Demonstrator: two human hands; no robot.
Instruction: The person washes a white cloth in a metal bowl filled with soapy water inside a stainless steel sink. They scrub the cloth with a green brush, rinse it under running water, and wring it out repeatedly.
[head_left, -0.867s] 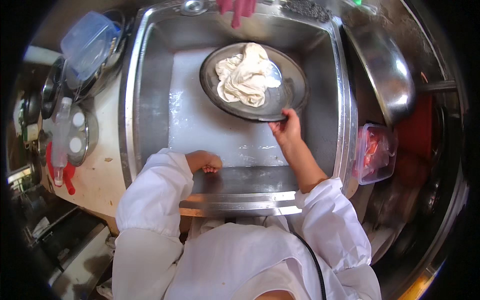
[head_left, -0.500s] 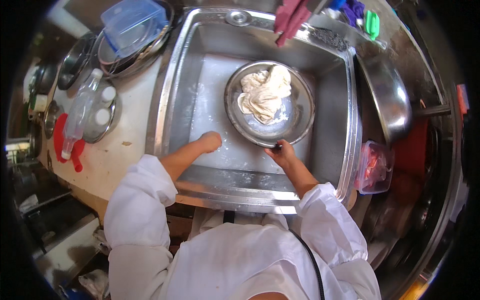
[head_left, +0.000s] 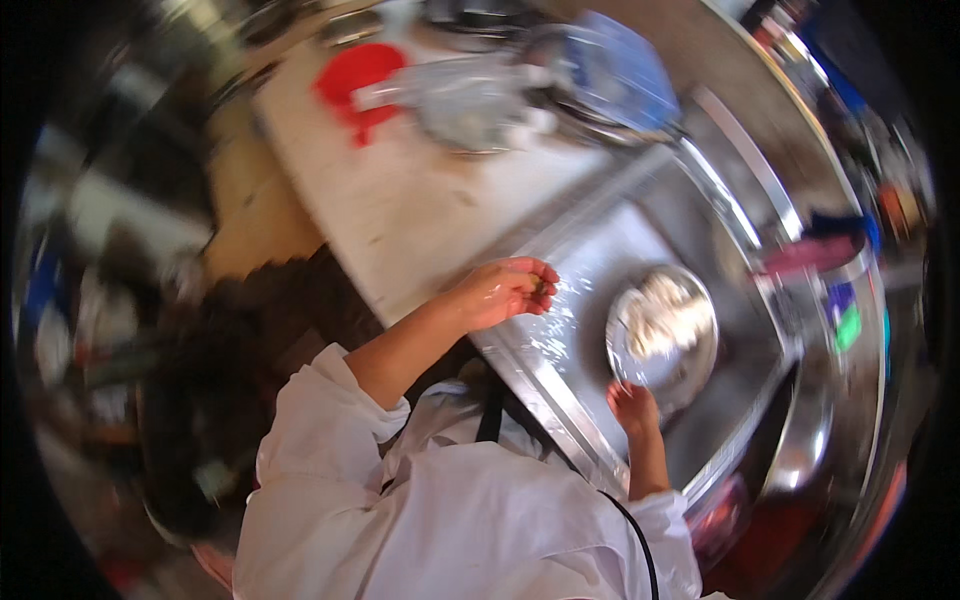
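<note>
In the sink, a round metal bowl holds a bunched cream-white cloth. My right hand is at the bowl's near rim, its fingers closed on the edge, though motion blurs them. My left hand is raised above the sink's near left edge, well apart from the bowl. It looks wet and its fingers are curled in. A small dark yellowish bit shows between those fingers, too small to name.
The metal sink has a pale, wet bottom. On the white counter to the left are a red plastic item, a clear bottle and a blue clear container. A clear tub stands right of the sink.
My view has swung left, so the sink now lies to the right and more counter shows. The left hand has risen out of the sink; the right stays at the bowl's rim.
</note>
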